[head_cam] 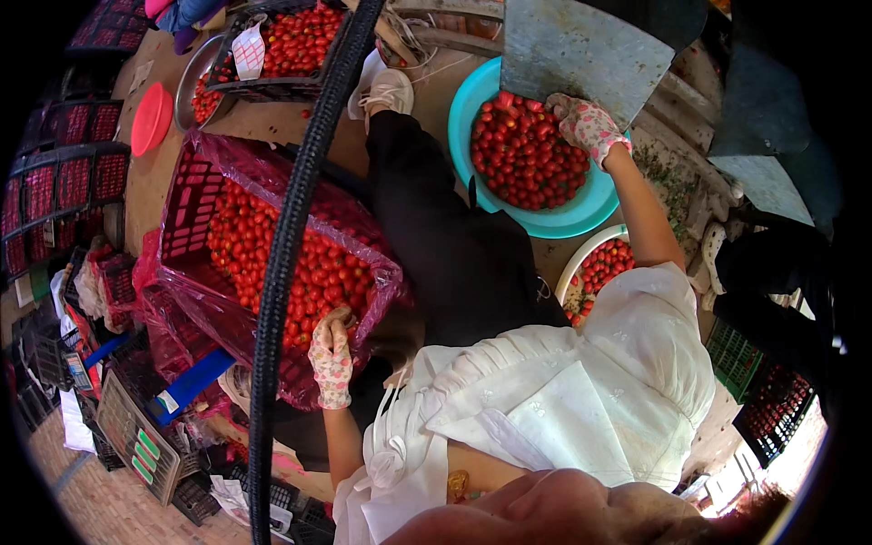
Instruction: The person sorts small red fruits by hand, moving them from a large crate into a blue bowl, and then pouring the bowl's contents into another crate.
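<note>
My left hand [332,361], in a floral glove with soiled fingertips, is at the near edge of a crate [193,187] lined with pink-purple plastic film [235,160]. Its fingers are curled over cherry tomatoes [320,272]; whether they hold one is hidden. My right hand [587,126], in a matching glove, reaches over the right side of a turquoise basin [470,95]. Red cherry tomatoes [524,157] fill much of that basin. The right fingers bend down by the tomatoes, beside a grey metal sheet [579,51], and their grip cannot be made out.
A pale basin [575,262] with tomatoes stands near my right elbow. A black cable-like strap [289,225] crosses the view. Beyond are a black crate [272,85], a steel bowl [187,82] and a red basin [151,119]. A digital scale display [139,436] is at lower left.
</note>
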Motion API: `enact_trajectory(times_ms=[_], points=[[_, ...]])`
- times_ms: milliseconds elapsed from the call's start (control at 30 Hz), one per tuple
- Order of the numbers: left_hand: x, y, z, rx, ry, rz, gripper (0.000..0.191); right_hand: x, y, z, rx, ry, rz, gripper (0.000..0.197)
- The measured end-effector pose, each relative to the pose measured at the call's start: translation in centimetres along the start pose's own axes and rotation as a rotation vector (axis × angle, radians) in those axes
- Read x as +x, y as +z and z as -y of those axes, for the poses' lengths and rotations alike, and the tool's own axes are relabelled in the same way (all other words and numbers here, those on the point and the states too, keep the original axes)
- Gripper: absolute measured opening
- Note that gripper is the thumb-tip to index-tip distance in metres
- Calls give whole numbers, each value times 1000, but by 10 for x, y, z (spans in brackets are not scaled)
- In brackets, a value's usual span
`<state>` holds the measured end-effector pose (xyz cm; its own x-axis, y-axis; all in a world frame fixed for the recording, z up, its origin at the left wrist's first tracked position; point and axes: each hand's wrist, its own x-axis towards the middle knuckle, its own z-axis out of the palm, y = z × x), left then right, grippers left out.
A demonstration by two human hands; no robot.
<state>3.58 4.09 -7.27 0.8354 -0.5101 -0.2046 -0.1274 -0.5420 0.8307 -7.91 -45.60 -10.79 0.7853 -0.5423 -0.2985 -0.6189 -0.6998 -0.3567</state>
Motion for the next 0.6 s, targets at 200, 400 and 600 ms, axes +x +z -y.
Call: enact_trajectory(times_ms=[200,400,600], points=[[8,11,-12,39,-25,31,24,10,0,-6,-31,109,-2,33],[9,10,-1,257,22,21,26,26,16,-36,130,88,-159,35],[9,7,-2,380,59,21,26,18,88,-64,886,-264,-921,30]])
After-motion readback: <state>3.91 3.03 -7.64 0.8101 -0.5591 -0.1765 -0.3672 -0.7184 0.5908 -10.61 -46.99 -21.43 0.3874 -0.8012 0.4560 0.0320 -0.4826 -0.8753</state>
